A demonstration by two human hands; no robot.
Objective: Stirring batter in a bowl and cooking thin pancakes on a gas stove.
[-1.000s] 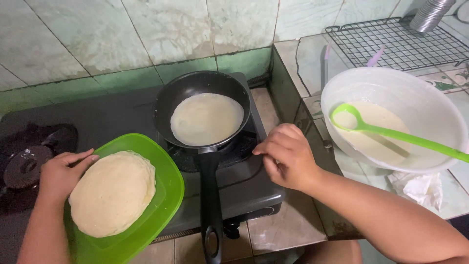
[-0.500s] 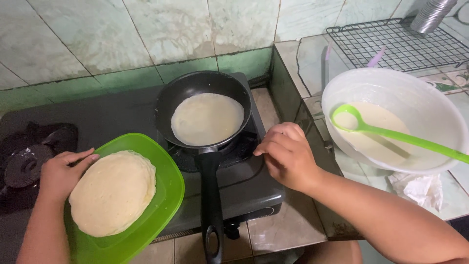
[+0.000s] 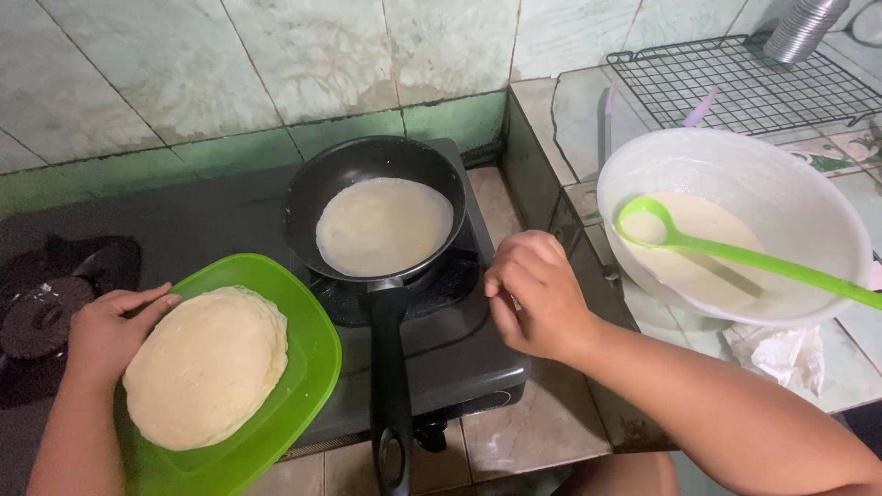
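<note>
Holding crepes, green plate (image 3: 317, 354); pan (image 3: 312, 197) one; bowl (image 3: 781, 193) batter.

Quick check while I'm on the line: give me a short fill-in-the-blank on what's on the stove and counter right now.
1. The left hand rests on the edge of the ____ plate stacked with crepes.
2. The black pan holds one thin ____.
3. The green ladle lies in the white ____ of batter.
4. The right hand holds ____.

Missing words: green; crepe; bowl; nothing
</note>
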